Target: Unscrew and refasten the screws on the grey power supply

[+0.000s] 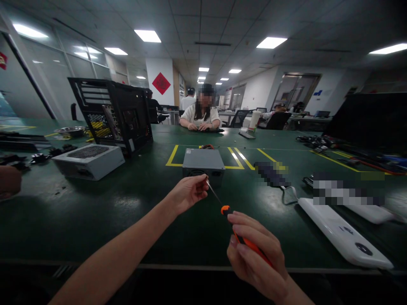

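Observation:
My right hand (254, 254) is closed around the orange and black handle of a screwdriver (226, 210), whose thin metal shaft slants up to the left. My left hand (187, 192) pinches the tip of that shaft between thumb and fingers. Both hands hover over the dark green table (95, 220), just in front of a grey power supply box (203, 162) that lies inside a yellow marked rectangle.
A second grey power supply (89, 160) and an open black computer case (111, 114) stand at the left. White flat devices (345, 237) and cables lie at the right. A person (201, 114) sits across the table. Another person's hand (9, 181) shows at the left edge.

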`<state>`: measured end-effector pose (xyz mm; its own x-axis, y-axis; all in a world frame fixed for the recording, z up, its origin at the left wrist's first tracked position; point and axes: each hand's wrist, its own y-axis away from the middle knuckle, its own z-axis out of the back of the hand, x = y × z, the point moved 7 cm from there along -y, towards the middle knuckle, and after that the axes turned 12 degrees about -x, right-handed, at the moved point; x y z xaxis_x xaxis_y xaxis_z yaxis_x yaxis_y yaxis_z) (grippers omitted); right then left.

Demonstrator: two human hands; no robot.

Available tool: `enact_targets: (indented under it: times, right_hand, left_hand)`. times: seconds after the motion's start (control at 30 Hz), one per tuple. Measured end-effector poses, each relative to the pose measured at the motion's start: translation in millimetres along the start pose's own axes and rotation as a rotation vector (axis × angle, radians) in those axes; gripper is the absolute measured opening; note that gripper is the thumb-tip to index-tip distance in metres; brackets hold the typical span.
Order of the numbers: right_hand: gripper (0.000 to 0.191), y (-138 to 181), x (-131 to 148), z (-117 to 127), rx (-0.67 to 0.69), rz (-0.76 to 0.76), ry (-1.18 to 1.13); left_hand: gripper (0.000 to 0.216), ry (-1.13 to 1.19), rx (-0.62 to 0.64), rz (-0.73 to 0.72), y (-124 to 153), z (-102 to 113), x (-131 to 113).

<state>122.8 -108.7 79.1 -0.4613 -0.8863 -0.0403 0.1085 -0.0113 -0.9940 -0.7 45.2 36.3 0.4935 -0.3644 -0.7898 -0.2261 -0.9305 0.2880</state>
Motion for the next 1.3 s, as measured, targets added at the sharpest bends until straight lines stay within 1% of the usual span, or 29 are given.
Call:
enact_targets:
  times: [0.13,0.2,0.3,0.4,0.53,0.6,0.67,0.77,0.83,0.93,1.03,1.17,1.3]
  right_hand:
    - [0.04,6.4,-4.0,0.1,-0.034,-0.063,0.006]
    - [0.038,5.6,-4.8,-0.4,-0.054,-0.077,0.014]
    - [0.032,0.5,-0.2,-0.9,-0.088,-0.015,0.054]
    - [0.026,-2.8,3.1,-2.2,-0.086,0.04,0.075]
    - [0.024,-0.7,-0.9,-2.0,-0.068,0.005,0.049]
    - [0.024,0.8,-1.2,-1.0,-0.073,0.011,0.055]
    - [0.026,1.3,-0.4,0.2,-0.087,0.029,0.067]
    - [0.029,0.0,-2.2,0.1,-0.093,0.001,0.07]
    - [0.03,-2.2,-0.7,-1.0,-0.098,0.019,0.079]
    - [0.025,-7.2,6.2,-5.2,-0.094,0.115,0.121]
    - [0.021,-12.1,11.2,-11.3,-0.067,0.166,0.164]
    - [0.018,-11.3,14.6,-16.9,-0.033,0.178,0.2]
    - [0.019,-1.6,13.3,-16.4,-0.042,0.145,0.252]
  left_hand:
    - [0.012,0.015,0.007,0.03,1.6,-1.5,2.5]
    - [0.012,0.017,0.01,0.039,1.8,-1.9,3.4]
    - [0.013,0.015,0.007,0.042,2.1,-2.5,3.9]
    - [0.012,0.014,0.016,0.047,2.9,-3.8,4.4]
    - [0.013,0.011,0.028,0.047,3.9,-4.2,4.4]
    - [0.014,0.009,0.028,0.048,3.8,-3.6,4.6]
    - [0.014,0.011,0.033,0.048,3.4,-3.4,5.0]
    - [0.014,0.01,0.045,0.04,3.1,-3.6,5.9]
    - [0.014,0.004,0.043,0.028,2.8,-3.3,6.6]
    - [0.014,0.016,0.022,0.02,1.9,-2.1,7.9]
    - [0.014,0.042,-0.016,0.021,0.3,-0.8,8.6]
    - [0.016,0.078,-0.077,0.014,-1.7,1.1,8.1]
    - [0.016,0.106,-0.094,0.005,-3.4,2.3,8.2]
